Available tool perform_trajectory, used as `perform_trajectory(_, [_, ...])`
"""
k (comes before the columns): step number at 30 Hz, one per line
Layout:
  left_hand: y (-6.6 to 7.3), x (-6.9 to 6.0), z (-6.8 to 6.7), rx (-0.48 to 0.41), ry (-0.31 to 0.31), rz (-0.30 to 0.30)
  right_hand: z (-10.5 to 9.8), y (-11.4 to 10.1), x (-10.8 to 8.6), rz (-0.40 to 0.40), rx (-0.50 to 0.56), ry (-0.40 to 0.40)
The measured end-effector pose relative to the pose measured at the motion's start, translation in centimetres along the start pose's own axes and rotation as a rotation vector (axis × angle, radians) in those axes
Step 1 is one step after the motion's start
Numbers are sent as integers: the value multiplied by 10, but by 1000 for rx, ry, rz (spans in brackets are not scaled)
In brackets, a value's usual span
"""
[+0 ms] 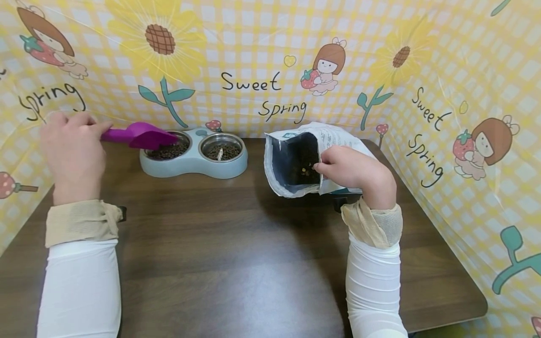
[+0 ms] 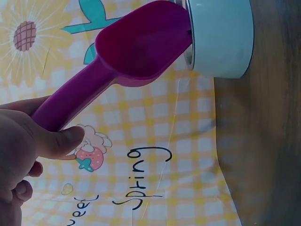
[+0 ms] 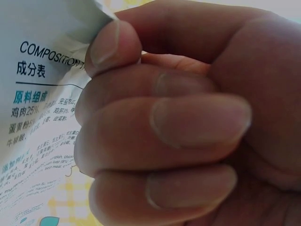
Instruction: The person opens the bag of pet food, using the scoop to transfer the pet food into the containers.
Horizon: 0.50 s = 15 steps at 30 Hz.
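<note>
My left hand (image 1: 75, 157) grips the handle of a purple scoop (image 1: 145, 136), whose tip is tilted down over the left bowl of a light-blue double pet bowl (image 1: 192, 165). In the left wrist view the scoop (image 2: 141, 44) looks hollow, and its lip meets the bowl's rim. Brown kibble (image 1: 166, 152) lies in the left metal bowl; the right one holds kibble (image 1: 228, 151) with a pale piece on top. My right hand (image 1: 357, 171) pinches the edge of a white food bag (image 1: 338, 136), its mouth open toward the left, with dark kibble and yellowish bits inside.
The pet bowl and bag stand near the back of a brown wooden table (image 1: 220, 253). A yellow checked cloth (image 1: 253, 37) with printed flowers and figures hangs behind and at both sides. The table's right edge runs beside my right arm.
</note>
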<state>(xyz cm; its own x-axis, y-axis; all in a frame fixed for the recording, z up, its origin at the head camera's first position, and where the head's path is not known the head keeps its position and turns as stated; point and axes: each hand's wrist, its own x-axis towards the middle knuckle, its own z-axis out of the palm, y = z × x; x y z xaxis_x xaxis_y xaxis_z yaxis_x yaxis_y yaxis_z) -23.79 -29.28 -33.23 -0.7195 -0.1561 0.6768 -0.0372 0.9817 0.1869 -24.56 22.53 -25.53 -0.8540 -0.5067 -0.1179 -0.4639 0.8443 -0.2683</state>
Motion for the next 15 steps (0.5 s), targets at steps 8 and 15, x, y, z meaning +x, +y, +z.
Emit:
perform_trajectory(8, [-9, 4, -13, 111, -80, -117, 1, 1, 1, -2, -8, -1])
perform_trajectory(15, [-25, 0, -23, 72, -240, -235, 2, 2, -1, 10, 1, -7])
